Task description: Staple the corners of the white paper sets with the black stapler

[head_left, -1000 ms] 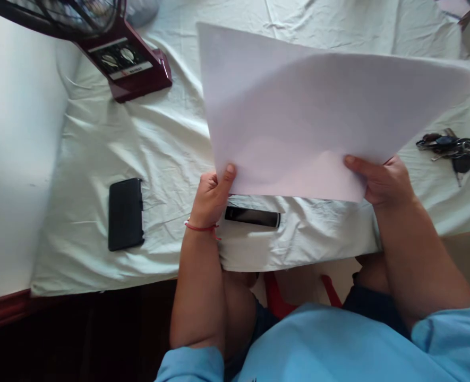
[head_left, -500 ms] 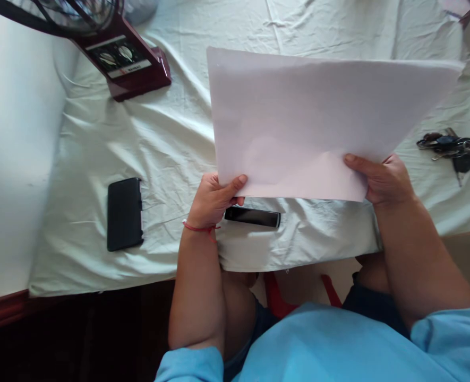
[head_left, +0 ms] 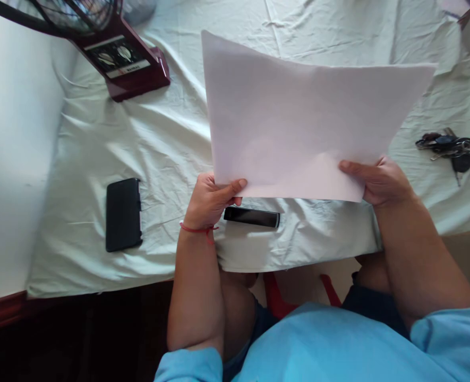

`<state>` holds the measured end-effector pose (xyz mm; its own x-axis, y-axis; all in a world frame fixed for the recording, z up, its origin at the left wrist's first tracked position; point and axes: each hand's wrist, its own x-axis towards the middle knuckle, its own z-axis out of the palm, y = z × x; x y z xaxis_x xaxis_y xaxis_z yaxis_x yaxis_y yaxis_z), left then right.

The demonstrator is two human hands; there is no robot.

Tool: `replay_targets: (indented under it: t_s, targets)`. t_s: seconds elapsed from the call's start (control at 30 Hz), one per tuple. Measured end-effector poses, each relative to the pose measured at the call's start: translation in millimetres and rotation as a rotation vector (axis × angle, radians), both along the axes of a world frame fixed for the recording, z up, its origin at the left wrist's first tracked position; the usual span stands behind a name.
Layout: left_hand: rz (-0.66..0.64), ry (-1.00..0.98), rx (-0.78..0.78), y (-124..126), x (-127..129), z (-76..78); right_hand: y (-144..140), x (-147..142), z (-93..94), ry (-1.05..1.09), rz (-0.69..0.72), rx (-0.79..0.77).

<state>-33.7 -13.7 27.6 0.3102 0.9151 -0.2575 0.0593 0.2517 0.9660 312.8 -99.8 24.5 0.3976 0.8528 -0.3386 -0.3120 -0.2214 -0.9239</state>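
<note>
White paper (head_left: 298, 122) is held in the centre of the frame, raised off the table covering, lower edge toward the body; whether it is one sheet or a thin stack cannot be told. Its lower left corner is gripped by the left hand (head_left: 211, 199), thumb on top, fingers underneath; its lower right edge is gripped the same way by the right hand (head_left: 385, 180). Judged light and floppy, easily creased or torn, a bit slippery if layered; a slight bow is seen along the far edge, which is left unsupported. Best held by opposite edges, lightly pinched. Just below the paper's lower edge, near the left hand, a slim black device (head_left: 251, 217) is seen lying on the pale cloth (head_left: 87, 159); it could be knocked if the paper were lowered there. Wrinkles in the cloth would keep the paper from lying flat. Black case (head_left: 123, 215) at left, fan (head_left: 135, 69) at upper left, keys (head_left: 447, 146) at right: all clear of the paper.
</note>
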Motion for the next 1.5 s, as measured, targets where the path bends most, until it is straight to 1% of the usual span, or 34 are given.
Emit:
replay_targets:
  t_s: [0.07,0.17,0.33,0.43,0.5,0.53,0.6,0.63,0.67,0.7,0.73,0.77,0.8,0.83,0.9,1.0,1.13,1.27,1.37,1.5]
  targets:
    - [-0.009,0.041,0.018,1.7,-1.6,-0.9,-0.3,2.0,-0.6,0.002,0.02,-0.042]
    - [-0.067,0.136,0.049,4.7,-5.0,2.3,-1.4,10.6,-1.7,-0.027,0.034,-0.1]
    - [-0.14,0.229,0.004,9.3,-12.3,7.7,-7.5,32.3,-0.2,-0.134,0.092,-0.209]
    - [-0.201,0.311,0.036,9.0,-15.3,6.3,-12.2,42.7,0.7,-0.186,0.113,-0.264]
    - [-0.202,0.387,0.122,5.2,-17.1,4.9,-14.8,47.9,1.2,-0.214,0.11,-0.276]
    - [-0.179,0.426,0.2,1.8,-18.1,4.6,-15.8,49.8,1.6,-0.225,0.107,-0.277]
    - [-0.142,0.474,0.408,-7.6,-20.4,5.3,-17.4,52.5,2.9,-0.235,0.105,-0.282]
    - [-0.165,0.472,0.519,-13.0,-21.6,6.1,-18.0,53.2,3.7,-0.235,0.108,-0.287]
    - [-0.247,0.434,0.597,-18.4,-22.7,7.3,-18.6,53.8,4.7,-0.234,0.118,-0.294]
    - [-0.364,0.383,0.638,-23.3,-23.6,8.4,-19.2,54.1,5.8,-0.233,0.127,-0.297]
    - [-0.475,0.353,0.661,-27.3,-24.1,9.3,-19.8,54.3,6.8,-0.233,0.133,-0.295]
    - [-0.556,0.352,0.674,-30.3,-24.4,9.8,-20.4,54.4,7.9,-0.233,0.134,-0.29]
    - [-0.611,0.359,0.678,-32.0,-24.7,9.9,-20.9,54.5,9.0,-0.234,0.132,-0.286]
    - [-0.634,0.378,0.681,-32.7,-25.0,9.5,-21.4,54.6,10.0,-0.235,0.129,-0.286]
    - [-0.618,0.412,0.677,-31.9,-26.7,7.9,-22.1,54.8,12.4,-0.235,0.125,-0.293]
    - [-0.548,0.423,0.643,-28.8,-32.1,5.9,-22.6,54.7,16.1,-0.234,0.124,-0.302]
    - [-0.447,0.453,0.594,-26.3,-39.6,7.2,-23.7,55.2,18.7,-0.239,0.121,-0.316]
    - [-0.366,0.49,0.536,-25.7,-41.4,10.6,-25.1,56.3,17.3,-0.212,0.15,-0.298]
    - [-0.327,0.482,0.487,-26.1,-39.7,12.4,-25.6,56.8,14.4,-0.202,0.132,-0.273]
    - [-0.282,0.481,0.483,-26.7,-37.5,12.2,-25.4,57.4,11.0,-0.197,0.13,-0.256]
